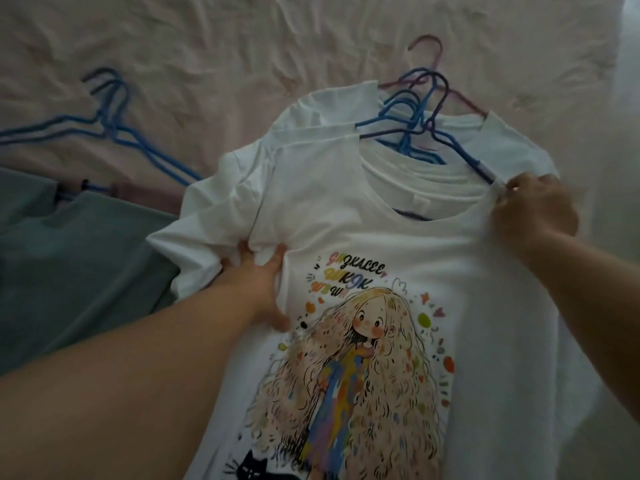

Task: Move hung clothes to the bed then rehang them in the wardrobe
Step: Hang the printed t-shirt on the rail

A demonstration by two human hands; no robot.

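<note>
A stack of white T-shirts lies on the bed, each on a hanger. The top shirt point(346, 216) carries a print of a long-haired cartoon girl. My left hand point(258, 282) grips a bunch of this shirt's fabric near its left armhole. My right hand point(533, 206) pinches the shirt's right shoulder at the collar, just where a blue hanger arm point(467, 157) enters the neck. Several blue and purple hanger hooks point(420, 95) stick out above the collars.
A pale pink, wrinkled bedsheet point(242, 46) covers the bed. At the left lie blue hangers point(110, 109) and a grey-green garment point(69, 254) with a mauve piece beside it. A pink hanger hook point(429, 50) pokes out behind the stack.
</note>
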